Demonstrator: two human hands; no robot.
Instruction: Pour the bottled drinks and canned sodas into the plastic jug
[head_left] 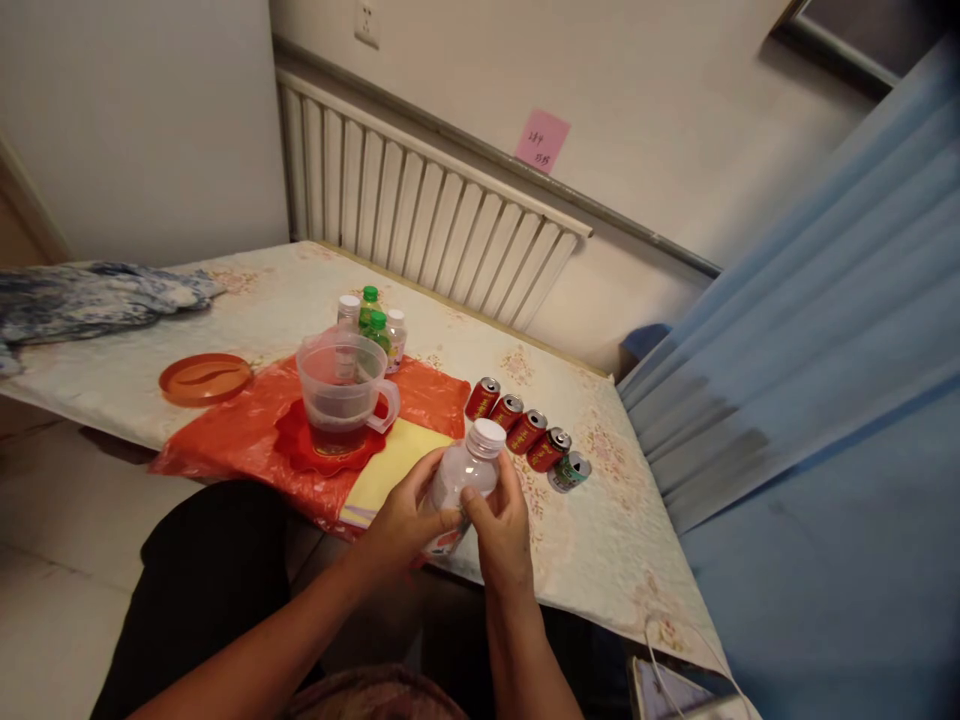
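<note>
Both hands hold a small clear plastic bottle [465, 470] with a white cap, tilted over the near edge of the table [600, 540]. My left hand [401, 520] wraps the bottle's lower body from the left. My right hand [501, 525] grips its side from the right, fingers closed round it. Just beyond stands a clear plastic jug [343, 392] with a handle, on a red mat over an orange plastic bag [247, 430].
Several red cans [517, 418] lie in a row right of the jug, with one greenish can [570, 470] at the end. Small bottles [373, 318] stand behind the jug. An orange lid [205, 378], a yellow sheet [390, 462], a blue cloth [90, 295], a radiator and a blue curtain [825, 400] surround the table.
</note>
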